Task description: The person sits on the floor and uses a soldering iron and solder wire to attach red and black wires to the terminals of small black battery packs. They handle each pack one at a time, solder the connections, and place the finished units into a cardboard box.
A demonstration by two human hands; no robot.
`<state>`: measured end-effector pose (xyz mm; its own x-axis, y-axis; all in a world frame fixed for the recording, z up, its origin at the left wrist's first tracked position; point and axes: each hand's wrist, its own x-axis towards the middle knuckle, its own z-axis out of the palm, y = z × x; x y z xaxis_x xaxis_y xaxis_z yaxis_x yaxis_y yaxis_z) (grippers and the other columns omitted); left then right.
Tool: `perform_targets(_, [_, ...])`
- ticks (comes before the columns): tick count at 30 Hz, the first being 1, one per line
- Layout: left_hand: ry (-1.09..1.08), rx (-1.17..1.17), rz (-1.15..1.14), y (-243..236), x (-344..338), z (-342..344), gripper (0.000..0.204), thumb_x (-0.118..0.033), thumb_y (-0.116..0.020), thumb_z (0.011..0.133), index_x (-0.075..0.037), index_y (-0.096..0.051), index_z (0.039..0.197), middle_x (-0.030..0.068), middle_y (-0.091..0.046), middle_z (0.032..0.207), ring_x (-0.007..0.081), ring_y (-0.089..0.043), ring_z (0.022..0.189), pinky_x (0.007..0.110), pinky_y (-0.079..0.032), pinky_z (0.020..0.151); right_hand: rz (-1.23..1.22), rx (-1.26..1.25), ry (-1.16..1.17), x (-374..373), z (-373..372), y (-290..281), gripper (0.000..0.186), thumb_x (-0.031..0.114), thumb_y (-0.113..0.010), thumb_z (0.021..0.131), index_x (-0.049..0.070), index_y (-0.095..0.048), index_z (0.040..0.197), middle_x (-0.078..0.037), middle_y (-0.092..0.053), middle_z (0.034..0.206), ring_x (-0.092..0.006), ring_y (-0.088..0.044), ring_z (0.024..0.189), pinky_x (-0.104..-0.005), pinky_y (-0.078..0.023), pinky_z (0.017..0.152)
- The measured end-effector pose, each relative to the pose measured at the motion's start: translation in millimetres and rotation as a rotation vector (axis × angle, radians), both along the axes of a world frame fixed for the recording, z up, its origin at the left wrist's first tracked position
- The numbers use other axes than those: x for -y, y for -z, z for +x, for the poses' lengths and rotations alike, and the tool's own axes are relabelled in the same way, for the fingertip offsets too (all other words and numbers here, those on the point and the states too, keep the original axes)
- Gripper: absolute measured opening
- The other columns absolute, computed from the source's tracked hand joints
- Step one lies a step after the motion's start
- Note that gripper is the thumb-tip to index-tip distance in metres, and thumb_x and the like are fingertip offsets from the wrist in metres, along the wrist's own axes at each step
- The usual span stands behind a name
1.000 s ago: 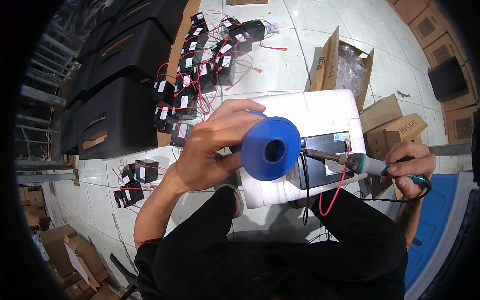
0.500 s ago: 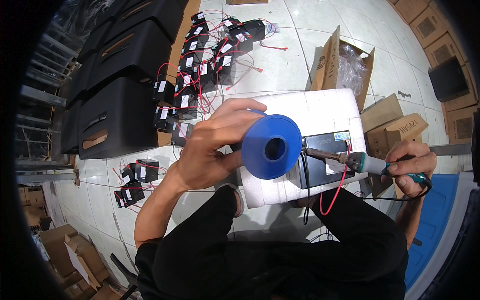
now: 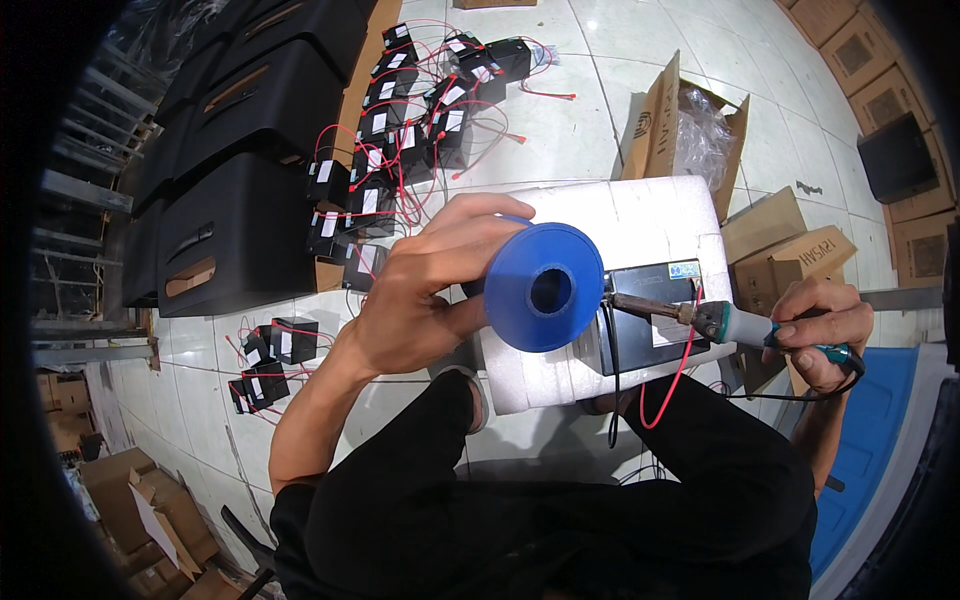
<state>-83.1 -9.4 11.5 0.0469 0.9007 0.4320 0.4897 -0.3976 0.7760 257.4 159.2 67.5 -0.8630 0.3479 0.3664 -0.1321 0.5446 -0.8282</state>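
A blue spool (image 3: 510, 290), seen from its flanged end, is gripped in my left hand (image 3: 425, 280), whose fingers wrap round its far side. My right hand (image 3: 824, 335) is closed on the handle of a soldering iron (image 3: 745, 328). The iron's metal tip points left, to the near-left terminal area of a black battery (image 3: 650, 350); the spool's rim hides the exact contact. A black wire (image 3: 614, 400) hangs from the battery's left end and a red wire (image 3: 675, 390) loops from its right end. The battery lies on a white foam block (image 3: 540, 388) before my knees.
Many black batteries (image 3: 400, 140) with red wires stand on the tiled floor ahead, a few more (image 3: 270, 360) at the left. Large black casings (image 3: 240, 230) are stacked left. An open carton (image 3: 650, 140) with clear plastic and other boxes (image 3: 810, 260) lie right, near a blue panel (image 3: 890, 420).
The blue spool has tilted and shifted up very slightly in my left hand. The soldering iron and my right hand stay nearly in place.
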Motion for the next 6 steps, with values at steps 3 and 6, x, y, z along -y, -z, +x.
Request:
perform_targets(3, [0.001, -0.004, -0.005, -1.0, -0.3, 0.4, 0.031, -0.006, -0.082, 0.067, 0.002, -0.073, 0.095, 0.0132, -0.071, 0.097, 0.0346, -0.062, 0.111, 0.045, -0.046, 0.095, 0.003, 0.007, -0.003, -0.1, 0.2, -0.7, 0.024, 0.020, -0.072, 0.082, -0.001, -0.077, 0.092, -0.018, -0.067, 0.082, -0.0229, -0.067, 0.069, -0.0290, -0.053, 0.058])
perform_targets(6, [-0.002, -0.002, -0.021, -3.0, 0.1, 1.6, 0.029, -0.007, -0.081, 0.069, 0.001, -0.073, 0.095, 0.0134, -0.072, 0.098, 0.0349, -0.062, 0.112, 0.046, -0.046, 0.096, 0.023, 0.001, -0.019, -1.8, 0.1, -1.2, 0.024, 0.020, -0.072, 0.083, -0.001, -0.077, 0.093, -0.018, -0.067, 0.082, -0.0232, -0.067, 0.069, -0.0298, -0.054, 0.058])
